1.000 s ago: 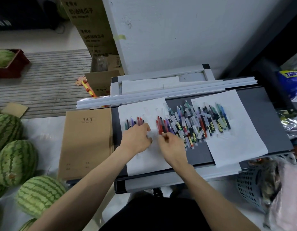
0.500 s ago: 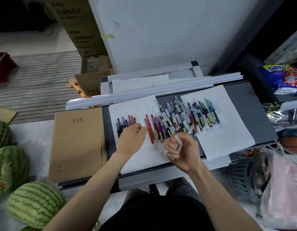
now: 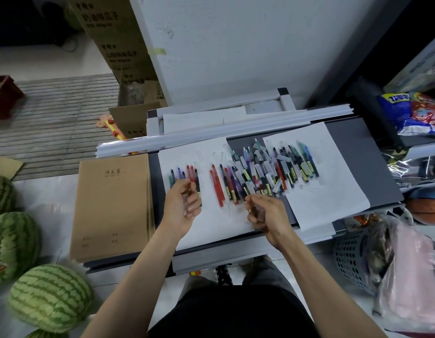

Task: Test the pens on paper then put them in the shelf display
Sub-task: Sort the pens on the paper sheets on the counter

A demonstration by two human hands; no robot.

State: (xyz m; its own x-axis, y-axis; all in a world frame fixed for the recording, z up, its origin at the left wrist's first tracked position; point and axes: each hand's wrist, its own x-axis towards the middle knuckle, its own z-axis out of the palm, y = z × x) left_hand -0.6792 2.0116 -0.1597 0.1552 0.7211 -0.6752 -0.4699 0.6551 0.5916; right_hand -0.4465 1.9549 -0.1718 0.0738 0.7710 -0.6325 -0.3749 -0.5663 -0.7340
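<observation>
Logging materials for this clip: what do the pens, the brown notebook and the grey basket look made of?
Pens: plastic, apparently; translucent glossy barrels show coloured ink. Notebook: matte brown kraft-paper cover, probably. Basket: likely moulded grey plastic, judging by its regular holes.

Worktop: dark grey. Paper sheets: plain white. Left row of pens: green, black, purple, red. Pen pile: mixed red, purple, blue, green, black, with yellow labels. Right hand holds pen: dark, blurred; left hand holds cap: clear-grey. Notebook: kraft brown. Watermelons: light green, dark green stripes. Basket: grey, hole pattern. Ball: orange.
</observation>
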